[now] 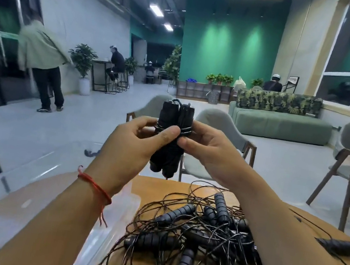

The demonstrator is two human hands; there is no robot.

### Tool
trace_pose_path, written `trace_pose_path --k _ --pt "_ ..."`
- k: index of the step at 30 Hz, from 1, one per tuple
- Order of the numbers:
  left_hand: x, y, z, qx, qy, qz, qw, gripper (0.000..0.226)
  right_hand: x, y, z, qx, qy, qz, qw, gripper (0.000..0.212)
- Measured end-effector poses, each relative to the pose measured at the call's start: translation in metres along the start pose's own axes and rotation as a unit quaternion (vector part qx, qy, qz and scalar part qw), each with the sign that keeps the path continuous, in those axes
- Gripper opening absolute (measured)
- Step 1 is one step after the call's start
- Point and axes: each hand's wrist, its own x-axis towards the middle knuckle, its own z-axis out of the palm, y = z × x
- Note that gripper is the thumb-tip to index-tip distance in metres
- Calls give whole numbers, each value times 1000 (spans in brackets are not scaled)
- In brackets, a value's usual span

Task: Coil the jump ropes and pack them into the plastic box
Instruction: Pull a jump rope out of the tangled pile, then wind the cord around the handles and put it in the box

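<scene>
Gripping one coiled black jump-rope bundle (172,136) (cord wound round its handles), left hand (141,143) and right hand (208,145) pinch it above the tangled black ropes (199,241).

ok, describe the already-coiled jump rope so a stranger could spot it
Start at the wooden table with its tangled pile of jump ropes. Above its far edge, the left hand and right hand hold up one coiled bundle. Unlike the loose pile, its handles sit together, cord wrapped round their middle.
</scene>
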Motion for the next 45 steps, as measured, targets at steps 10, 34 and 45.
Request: trace_pose_path --k 10,34,45 --pt "-14 8 -107 -66 48 -52 995 55 40 -39 109 -14 14 8 1000 32" --pt "-2 -108 -209 473 -24 -202 857 44 185 84 209 -473 -165 260 826 41" --pt "-5 -118 -203 499 -7 -183 847 56 203 187 215 -416 -289 409 759 35"
